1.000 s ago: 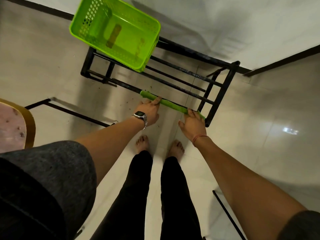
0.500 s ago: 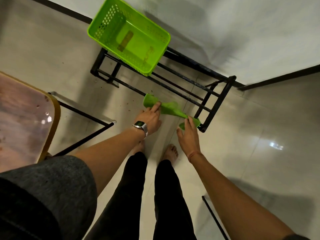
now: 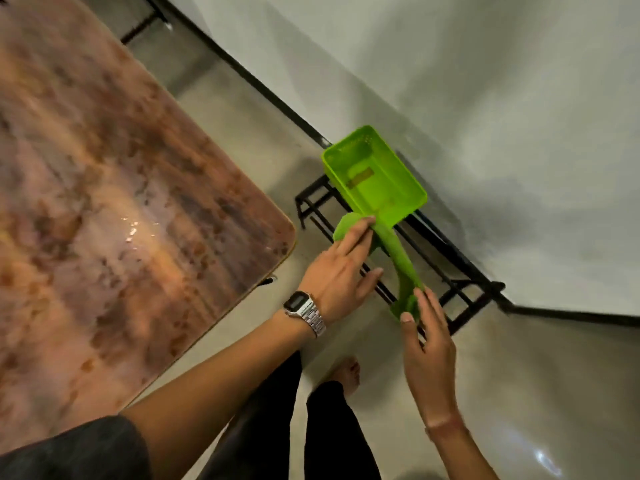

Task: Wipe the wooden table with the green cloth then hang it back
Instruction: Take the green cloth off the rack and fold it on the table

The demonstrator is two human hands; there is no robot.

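We lifted the cloth [image 3: 393,252] off the rack [image 3: 453,289] with both hands; left hand [image 3: 337,271] and right hand [image 3: 427,348] rose with it, stretched between them; the table [image 3: 104,202] swung into view.

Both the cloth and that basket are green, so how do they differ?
The green cloth is soft and limp, stretched into a long twisted band between the left hand and right hand; the green basket is a rigid open box.
The cloth is held in the air; the basket sits on the black rack.
The cloth is a duller green; the basket is brighter.
Both are green.
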